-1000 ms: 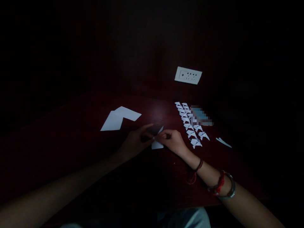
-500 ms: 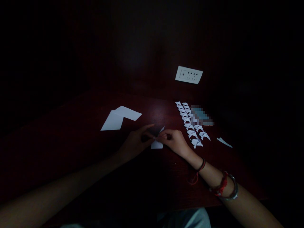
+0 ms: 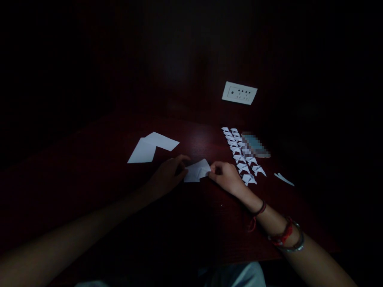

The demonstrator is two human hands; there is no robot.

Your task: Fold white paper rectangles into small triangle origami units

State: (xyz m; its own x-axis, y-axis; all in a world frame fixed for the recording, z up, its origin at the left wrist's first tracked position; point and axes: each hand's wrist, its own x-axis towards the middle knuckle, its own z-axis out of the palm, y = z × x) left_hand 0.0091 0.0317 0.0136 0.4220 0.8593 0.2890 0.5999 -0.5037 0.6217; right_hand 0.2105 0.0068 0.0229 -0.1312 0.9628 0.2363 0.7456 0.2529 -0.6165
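A small white paper piece is stretched between my two hands just above the dark red table. My left hand pinches its left edge, fingers curled. My right hand pinches its right edge, fingers closed; its wrist wears red cords and a metal bangle. The scene is very dim, so the fingertips are hard to make out.
Several small folded white paper units lie in rows right of my right hand, beside a blurred blue object. A larger white sheet lies at the back left. A thin paper strip lies far right. A white wall socket sits behind.
The paper piece, pinched close between both hands before, is now spread open between them. My hands have drawn apart, the right one moving rightward.
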